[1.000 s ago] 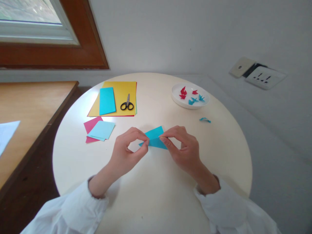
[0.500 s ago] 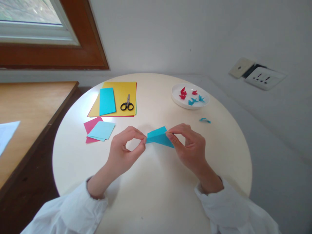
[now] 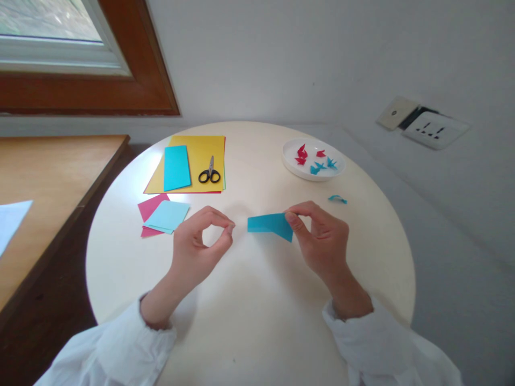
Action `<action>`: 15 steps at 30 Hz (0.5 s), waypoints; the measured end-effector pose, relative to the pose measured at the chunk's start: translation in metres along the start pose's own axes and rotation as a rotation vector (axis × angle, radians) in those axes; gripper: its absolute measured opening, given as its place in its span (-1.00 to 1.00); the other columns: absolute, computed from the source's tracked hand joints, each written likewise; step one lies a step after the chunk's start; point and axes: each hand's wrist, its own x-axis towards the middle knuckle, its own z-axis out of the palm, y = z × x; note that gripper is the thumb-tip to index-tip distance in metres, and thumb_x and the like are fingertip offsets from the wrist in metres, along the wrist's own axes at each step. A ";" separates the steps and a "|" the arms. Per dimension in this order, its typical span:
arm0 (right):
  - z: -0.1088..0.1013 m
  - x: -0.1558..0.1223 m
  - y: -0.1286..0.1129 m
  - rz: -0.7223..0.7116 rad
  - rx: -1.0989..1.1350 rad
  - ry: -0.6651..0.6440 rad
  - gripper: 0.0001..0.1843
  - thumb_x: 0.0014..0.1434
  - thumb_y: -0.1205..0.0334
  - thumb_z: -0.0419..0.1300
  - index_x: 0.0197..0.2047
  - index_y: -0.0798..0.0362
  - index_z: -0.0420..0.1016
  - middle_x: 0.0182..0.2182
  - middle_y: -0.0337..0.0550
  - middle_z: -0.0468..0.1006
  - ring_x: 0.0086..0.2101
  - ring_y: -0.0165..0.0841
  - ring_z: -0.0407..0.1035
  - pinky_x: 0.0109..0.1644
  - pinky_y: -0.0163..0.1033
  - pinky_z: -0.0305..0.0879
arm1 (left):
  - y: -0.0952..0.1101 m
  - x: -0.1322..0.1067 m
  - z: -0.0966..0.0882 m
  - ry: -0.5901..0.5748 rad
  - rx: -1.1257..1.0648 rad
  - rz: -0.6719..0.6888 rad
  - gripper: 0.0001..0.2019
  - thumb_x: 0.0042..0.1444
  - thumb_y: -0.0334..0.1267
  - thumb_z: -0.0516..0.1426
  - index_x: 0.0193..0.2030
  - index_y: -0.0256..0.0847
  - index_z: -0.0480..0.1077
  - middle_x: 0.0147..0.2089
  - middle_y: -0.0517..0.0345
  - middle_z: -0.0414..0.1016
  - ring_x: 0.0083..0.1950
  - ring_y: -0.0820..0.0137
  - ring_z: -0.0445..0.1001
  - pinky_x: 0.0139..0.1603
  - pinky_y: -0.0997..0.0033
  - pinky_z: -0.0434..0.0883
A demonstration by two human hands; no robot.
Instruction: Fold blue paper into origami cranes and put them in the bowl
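A folded piece of blue paper (image 3: 270, 222) is held just above the table, pinched at its right end between the thumb and forefinger of my right hand (image 3: 319, 236). Its left part is a narrow strip, and the lower right corner flares downward. My left hand (image 3: 203, 238) is a little to the left of the strip's free end, apart from it. The thumb and forefinger of that hand are pressed together in a ring, with nothing seen between them.
On the round white table (image 3: 241, 332), a stack of yellow paper (image 3: 213, 147) bears blue paper (image 3: 177, 167) and scissors (image 3: 210, 174). Pink and pale blue squares (image 3: 168, 215) lie nearer. A white dish (image 3: 292, 171) holds small red and blue folded papers; a blue scrap (image 3: 338, 199) lies beside it.
My left hand has let go of the blue paper and moved left. My right hand has shifted slightly right with the paper, whose upper flap now lies flatter.
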 end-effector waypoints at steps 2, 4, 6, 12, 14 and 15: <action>-0.002 0.001 0.000 0.032 0.012 0.016 -0.87 0.12 0.28 0.18 -0.46 0.02 0.43 -0.52 -0.24 0.53 -0.48 -0.38 0.38 -0.29 -0.19 0.26 | 0.000 0.000 0.000 0.034 -0.008 -0.023 -0.88 -0.03 -0.48 0.13 -0.48 -0.19 0.40 -0.45 0.20 0.45 -0.38 0.44 0.42 -0.36 0.42 0.35; -0.002 0.001 0.000 0.033 0.026 0.001 -0.88 0.11 0.28 0.18 -0.46 0.02 0.44 -0.52 -0.24 0.53 -0.48 -0.38 0.38 -0.29 -0.19 0.27 | 0.000 0.000 0.001 0.044 -0.022 -0.037 -0.88 -0.03 -0.48 0.13 -0.48 -0.19 0.39 -0.44 0.20 0.45 -0.37 0.45 0.42 -0.34 0.42 0.36; -0.001 0.000 0.000 0.029 0.034 -0.020 -0.88 0.11 0.28 0.18 -0.46 0.02 0.44 -0.52 -0.23 0.53 -0.47 -0.37 0.39 -0.28 -0.18 0.27 | 0.001 0.000 0.002 0.046 -0.034 -0.038 -0.89 -0.01 -0.47 0.12 -0.47 -0.20 0.38 -0.44 0.19 0.44 -0.37 0.44 0.41 -0.33 0.42 0.36; 0.002 -0.002 0.000 0.021 0.033 -0.037 -0.88 0.12 0.26 0.17 -0.45 0.01 0.44 -0.51 -0.22 0.54 -0.45 -0.36 0.40 -0.30 -0.18 0.27 | 0.005 0.001 0.003 0.021 -0.031 -0.036 -0.94 0.07 -0.38 0.12 -0.40 -0.19 0.38 -0.39 0.13 0.44 -0.32 0.41 0.41 -0.29 0.39 0.39; 0.003 -0.003 0.000 0.008 0.025 -0.042 -0.89 0.12 0.27 0.17 -0.45 0.01 0.45 -0.50 -0.22 0.55 -0.44 -0.36 0.40 -0.28 -0.18 0.27 | 0.004 0.000 0.003 0.000 -0.015 -0.027 -0.98 0.06 -0.36 0.15 -0.35 -0.18 0.41 -0.35 0.12 0.46 -0.28 0.40 0.42 -0.25 0.37 0.39; 0.004 -0.003 0.000 0.003 0.022 -0.046 -0.89 0.12 0.27 0.17 -0.44 0.00 0.45 -0.50 -0.23 0.55 -0.44 -0.36 0.40 -0.27 -0.17 0.27 | 0.003 -0.001 0.003 -0.012 -0.006 -0.022 -0.96 0.06 -0.36 0.17 -0.32 -0.18 0.42 -0.33 0.11 0.46 -0.26 0.39 0.42 -0.23 0.36 0.40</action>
